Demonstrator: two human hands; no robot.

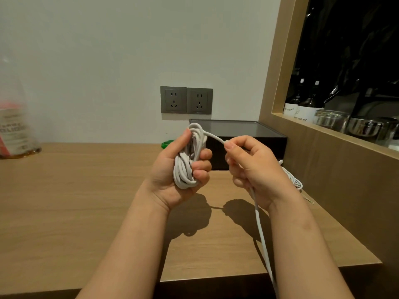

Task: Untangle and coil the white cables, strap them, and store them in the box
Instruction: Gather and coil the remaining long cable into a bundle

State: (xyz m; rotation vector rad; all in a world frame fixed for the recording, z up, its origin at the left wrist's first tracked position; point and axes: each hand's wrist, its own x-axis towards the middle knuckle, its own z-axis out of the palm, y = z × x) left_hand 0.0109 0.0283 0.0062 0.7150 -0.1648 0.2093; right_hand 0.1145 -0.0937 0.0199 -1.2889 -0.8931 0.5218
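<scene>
The left hand (165, 180) curls its fingers round a coil of white cable (183, 169); the right hand (257, 169) pinches its loose strand (216, 138). At twelve o'clock behind them, a dark box (267, 145) sits on the wooden table (86, 201); another white cable (294, 180) lies at three o'clock.

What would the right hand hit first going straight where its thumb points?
Likely the coiled white cable bundle the left hand grips; the right hand pinches its loose strand. Depth unclear.
</scene>
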